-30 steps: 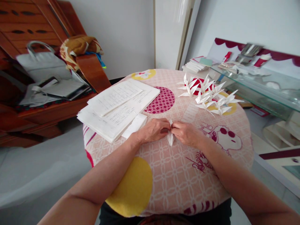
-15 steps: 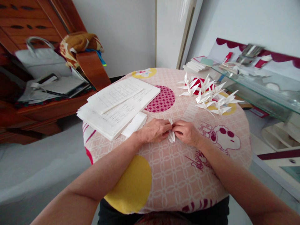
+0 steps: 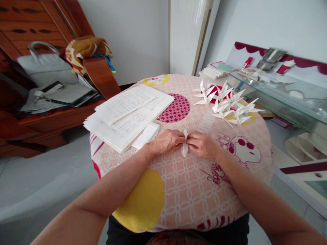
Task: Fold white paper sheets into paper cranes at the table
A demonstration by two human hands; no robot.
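Pinching a small folded paper [image 3: 184,147] from both sides, the person sat at a round table [image 3: 178,194] covered with a patterned cloth.

Head view:
- Left hand [image 3: 167,142]: fingertips were closed on the paper's upper left edge, with the knuckles resting on the cloth.
- Right hand [image 3: 203,144]: fingertips were closed on the upper right edge, opposite the left.
- Paper: it was held near the table's middle, between the two hands. It was narrow and pointed, with one tip up and one tip down. Whether the lower tip touched the cloth could not be told.
- Cranes [image 3: 227,105]: a cluster of finished white figures with spread wings lay at the far right of the table, well apart from the hands.
- Sheets [image 3: 127,114]: a thick stack lay at the far left, with cut slips [image 3: 146,135] just beside the left wrist.

Assessment: the held piece looked well advanced but unfinished, as it showed no spread wings. Judging by the stack, plenty of stock remained unfolded.
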